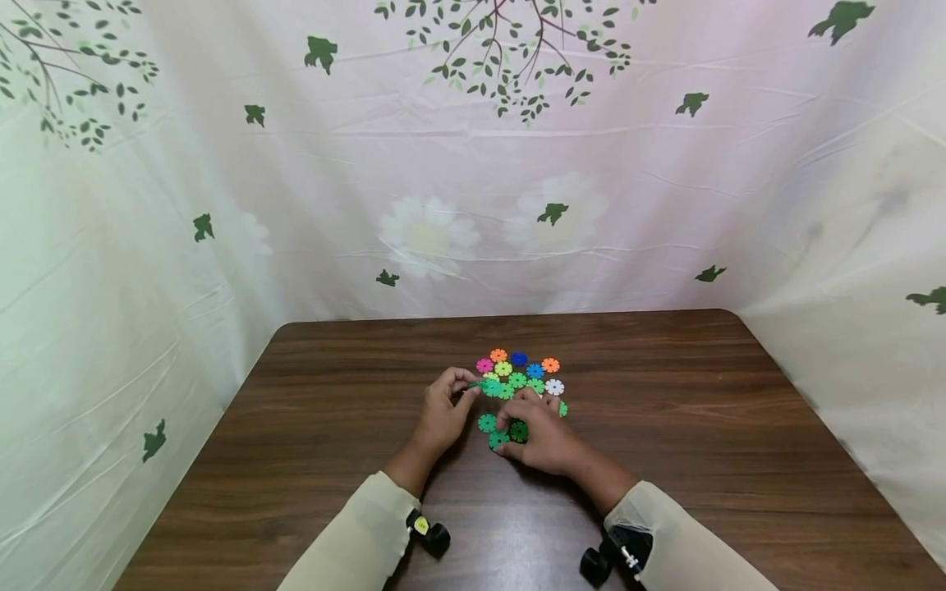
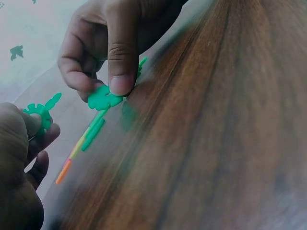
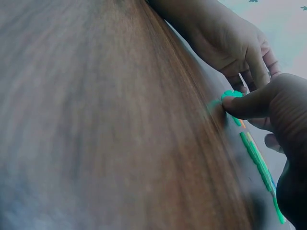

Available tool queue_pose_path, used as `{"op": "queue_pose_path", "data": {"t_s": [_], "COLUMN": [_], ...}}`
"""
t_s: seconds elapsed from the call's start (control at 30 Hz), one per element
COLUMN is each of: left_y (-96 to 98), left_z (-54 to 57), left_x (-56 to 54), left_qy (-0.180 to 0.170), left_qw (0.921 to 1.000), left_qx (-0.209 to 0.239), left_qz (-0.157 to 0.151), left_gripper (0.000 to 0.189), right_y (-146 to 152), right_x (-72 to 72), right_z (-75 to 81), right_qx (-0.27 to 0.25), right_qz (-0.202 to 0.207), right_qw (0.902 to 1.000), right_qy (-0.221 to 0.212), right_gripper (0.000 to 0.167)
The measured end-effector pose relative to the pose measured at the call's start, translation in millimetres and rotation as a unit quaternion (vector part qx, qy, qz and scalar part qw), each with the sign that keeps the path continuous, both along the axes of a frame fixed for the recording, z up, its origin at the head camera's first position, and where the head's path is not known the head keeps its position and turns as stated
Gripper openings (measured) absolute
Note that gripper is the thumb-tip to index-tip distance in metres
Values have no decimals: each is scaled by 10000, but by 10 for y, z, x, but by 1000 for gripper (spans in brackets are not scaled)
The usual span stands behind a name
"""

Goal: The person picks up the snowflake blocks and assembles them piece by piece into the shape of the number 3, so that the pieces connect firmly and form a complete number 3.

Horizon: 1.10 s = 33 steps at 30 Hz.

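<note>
In the head view my left hand (image 1: 446, 413) pinches a green notched disc (image 1: 476, 383) between thumb and fingertips. The left wrist view shows a second green disc (image 2: 53, 101), edge-on, joined to the pinched one (image 2: 39, 115). To the right, my right hand (image 1: 545, 437) pinches a green notched disc (image 1: 498, 442) with its thumb and a finger; that piece also shows in the right wrist view as a green disc (image 3: 232, 94). Beside it are another green disc (image 1: 486, 423) and a dark green disc (image 1: 519, 432), partly hidden by the fingers.
Beyond the hands, several coloured discs lie flat on the brown wooden table (image 1: 355, 369), among them an orange disc (image 1: 550, 365), a dark blue disc (image 1: 519, 359), a pink disc (image 1: 484, 365) and a white disc (image 1: 554, 387). A printed cloth (image 1: 473, 164) hangs behind the table.
</note>
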<state>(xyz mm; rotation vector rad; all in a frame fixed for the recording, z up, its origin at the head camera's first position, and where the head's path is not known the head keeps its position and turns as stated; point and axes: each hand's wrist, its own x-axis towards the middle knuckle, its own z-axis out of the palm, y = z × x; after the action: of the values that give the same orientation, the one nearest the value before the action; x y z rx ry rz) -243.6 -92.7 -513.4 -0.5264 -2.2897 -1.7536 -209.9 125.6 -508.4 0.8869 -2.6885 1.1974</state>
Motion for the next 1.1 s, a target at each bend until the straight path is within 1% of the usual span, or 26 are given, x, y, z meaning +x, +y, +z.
{"op": "queue_pose_path", "data": {"t_s": [0.07, 0.2, 0.33, 0.5, 0.63, 0.73, 0.87, 0.97, 1.1], "left_y": [0, -4, -10, -13, -14, -10, -3, 5, 12], "left_z": [5, -1, -5, -5, -8, -8, -9, -8, -6], "left_x": [6, 8, 8, 5, 8, 10, 7, 7, 11], "left_qy": [-31, -87, -96, -85, -72, -65, -59, -34, 15], "left_qw": [10000, 9999, 9998, 9996, 9996, 9996, 9993, 9990, 9985], "left_qx": [0, -63, -133, -77, 9, 126, 272, 356, 408], "left_qz": [9, 10, -105, -260, -259, -234, -229, -278, -368], "left_gripper": [7, 11, 19, 24, 23, 22, 21, 20, 18], "right_y": [0, 2, 5, -1, -11, -16, -21, -28, -35], "right_x": [3, 9, 10, -4, -19, -33, -46, -54, -61], "right_z": [1, 6, -2, -9, -32, -57, -73, -73, -70], "right_qx": [-7, 7, -105, -401, -791, -1010, -1158, -1245, -1216], "right_qz": [-14, 24, 67, 15, -85, -265, -597, -899, -1361], "right_qw": [10000, 9998, 9998, 9990, 9947, 9891, 9827, 9785, 9732], "right_qy": [-26, -184, -165, 197, 646, 1036, 1314, 1377, 1401], "right_gripper": [30, 26, 20, 18, 12, 5, 3, 4, 3]}}
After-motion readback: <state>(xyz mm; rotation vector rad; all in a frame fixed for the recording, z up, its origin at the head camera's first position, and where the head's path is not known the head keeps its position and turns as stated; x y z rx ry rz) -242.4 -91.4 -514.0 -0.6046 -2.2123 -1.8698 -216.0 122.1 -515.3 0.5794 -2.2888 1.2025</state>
